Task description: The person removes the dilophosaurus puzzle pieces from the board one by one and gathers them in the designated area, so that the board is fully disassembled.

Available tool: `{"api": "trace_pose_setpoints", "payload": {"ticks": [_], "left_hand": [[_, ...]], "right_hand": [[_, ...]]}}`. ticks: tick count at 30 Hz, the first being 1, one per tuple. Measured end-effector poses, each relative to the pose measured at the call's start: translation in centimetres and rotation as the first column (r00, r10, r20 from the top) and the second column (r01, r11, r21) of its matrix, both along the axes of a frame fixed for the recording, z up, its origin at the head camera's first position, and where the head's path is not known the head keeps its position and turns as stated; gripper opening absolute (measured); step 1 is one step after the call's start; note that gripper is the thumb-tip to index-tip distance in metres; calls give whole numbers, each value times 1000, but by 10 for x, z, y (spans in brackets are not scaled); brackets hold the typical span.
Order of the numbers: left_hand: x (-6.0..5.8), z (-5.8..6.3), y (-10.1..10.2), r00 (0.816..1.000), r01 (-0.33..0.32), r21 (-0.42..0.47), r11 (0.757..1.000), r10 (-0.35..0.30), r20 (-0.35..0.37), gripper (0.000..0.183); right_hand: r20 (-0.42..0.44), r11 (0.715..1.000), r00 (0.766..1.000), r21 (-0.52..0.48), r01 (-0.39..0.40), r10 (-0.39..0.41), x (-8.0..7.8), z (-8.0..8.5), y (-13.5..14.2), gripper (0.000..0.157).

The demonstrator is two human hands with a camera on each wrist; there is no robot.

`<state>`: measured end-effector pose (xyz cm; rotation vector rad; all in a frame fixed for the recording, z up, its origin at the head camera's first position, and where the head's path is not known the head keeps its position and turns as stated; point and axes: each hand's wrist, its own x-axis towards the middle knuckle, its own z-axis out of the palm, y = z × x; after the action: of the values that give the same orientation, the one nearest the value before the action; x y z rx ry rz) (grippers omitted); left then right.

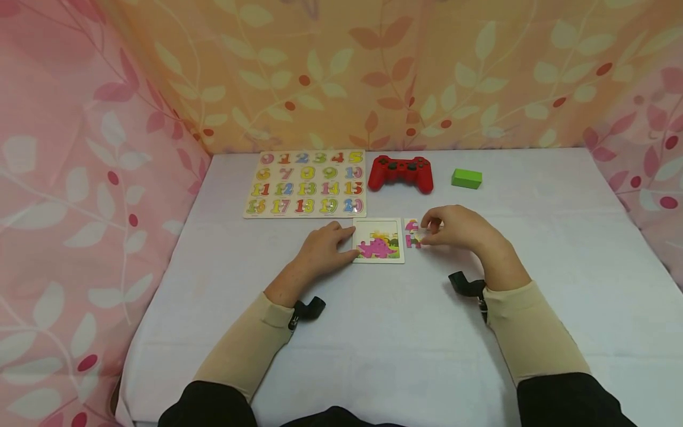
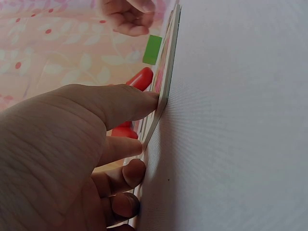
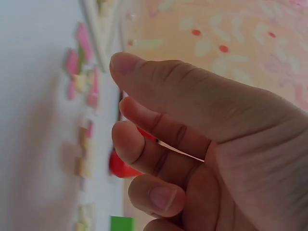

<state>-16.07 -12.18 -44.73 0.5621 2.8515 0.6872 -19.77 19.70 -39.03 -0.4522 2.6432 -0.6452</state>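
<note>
A small square jigsaw puzzle board (image 1: 376,240) with a pink dinosaur picture, partly filled, lies on the white-covered table. My left hand (image 1: 326,248) rests at its left side, with the thumb and index finger touching the edge. Just right of the board lie several loose puzzle pieces (image 1: 411,242), pink and multicoloured. Over them hovers my right hand (image 1: 459,228), hiding some of them in the head view. The right wrist view shows its thumb (image 3: 127,65) apart from the bent fingers and no piece between them. More puzzle pieces (image 3: 84,161) lie beneath that hand.
Behind the small board is a wooden number puzzle (image 1: 306,184). A red game controller (image 1: 400,172) sits to its right, then a green block (image 1: 466,178). Patterned curtains (image 1: 341,77) border the table at the back and both sides.
</note>
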Motion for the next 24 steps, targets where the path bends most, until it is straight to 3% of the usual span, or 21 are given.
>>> {"api": "trace_pose_setpoints", "payload": {"ticks": [14, 24], "left_hand": [[0, 0, 0, 1000, -3, -1, 1000, 3, 10, 64], [-1, -2, 0, 1000, 0, -9, 1000, 0, -2, 64]], "right_hand": [[-189, 998, 980, -35, 47, -53, 23, 49, 11, 36], [-322, 995, 946, -101, -2, -31, 35, 55, -11, 33]]}}
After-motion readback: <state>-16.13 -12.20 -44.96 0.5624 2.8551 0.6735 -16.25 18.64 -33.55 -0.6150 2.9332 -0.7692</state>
